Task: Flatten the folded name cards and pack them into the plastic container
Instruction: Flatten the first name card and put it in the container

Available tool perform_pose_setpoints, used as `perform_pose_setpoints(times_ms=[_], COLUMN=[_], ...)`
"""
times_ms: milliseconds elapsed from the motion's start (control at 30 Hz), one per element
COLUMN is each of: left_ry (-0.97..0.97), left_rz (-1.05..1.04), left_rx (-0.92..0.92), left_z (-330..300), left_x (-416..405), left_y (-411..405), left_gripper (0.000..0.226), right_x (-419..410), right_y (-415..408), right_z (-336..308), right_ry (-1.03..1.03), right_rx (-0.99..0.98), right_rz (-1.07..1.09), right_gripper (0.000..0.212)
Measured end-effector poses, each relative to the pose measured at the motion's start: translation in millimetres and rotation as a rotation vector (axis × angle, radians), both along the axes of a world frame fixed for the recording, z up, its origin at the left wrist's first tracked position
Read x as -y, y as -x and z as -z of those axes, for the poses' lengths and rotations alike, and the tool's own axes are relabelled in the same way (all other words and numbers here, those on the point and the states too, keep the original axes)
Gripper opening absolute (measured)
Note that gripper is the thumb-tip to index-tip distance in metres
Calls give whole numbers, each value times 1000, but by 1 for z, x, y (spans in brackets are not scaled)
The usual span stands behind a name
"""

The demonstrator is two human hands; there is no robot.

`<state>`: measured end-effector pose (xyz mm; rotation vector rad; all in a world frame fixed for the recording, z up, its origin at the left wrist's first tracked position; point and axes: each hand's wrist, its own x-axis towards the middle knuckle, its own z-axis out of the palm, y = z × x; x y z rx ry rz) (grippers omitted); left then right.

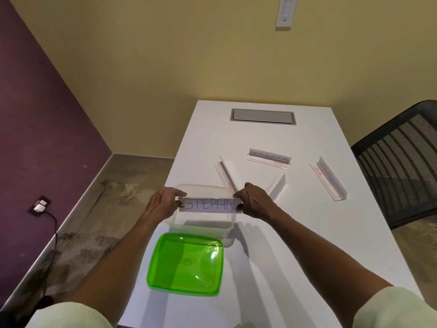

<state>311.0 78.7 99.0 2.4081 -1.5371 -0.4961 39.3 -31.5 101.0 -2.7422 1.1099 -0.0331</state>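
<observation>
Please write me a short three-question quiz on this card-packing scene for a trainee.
1. True or false: the green lid is fitted on the clear container.
2. How many folded name cards lie on the table, not counting the one held?
3. Where is the card reading STEPHN? A) flat on the table B) held at its ends by the left hand and right hand, over the container C) under the lid

Key
1. False: the lid lies on the table, on the near side of the open container.
2. Four.
3. B.
</observation>
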Motion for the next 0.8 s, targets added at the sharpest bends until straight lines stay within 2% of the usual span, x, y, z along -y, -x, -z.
perform_pose_setpoints(times_ms=[133,267,467,667,800], left_ry=[0,8,-75,-178,-208], left_rz=[81,145,209,271,365], left_rx=[68,103,152,223,311], left_z=[10,20,38,48,46], left_x=[-1,-1,2,7,10], left_y=[-12,-19,-27,-32,-23], left_gripper=[32,35,35,39,29], right_x=[-11,-17,-17,-17,-17], right_y=[-15,-26,-43,-59,-63], right_z=[5,11,14,24,27], right_ry=[-16,-22,0,1,88], right_rx=[-47,-103,-139,-229,-344], right_rz=[21,34,46,-15,-129], right_gripper=[30,32,25,20,5])
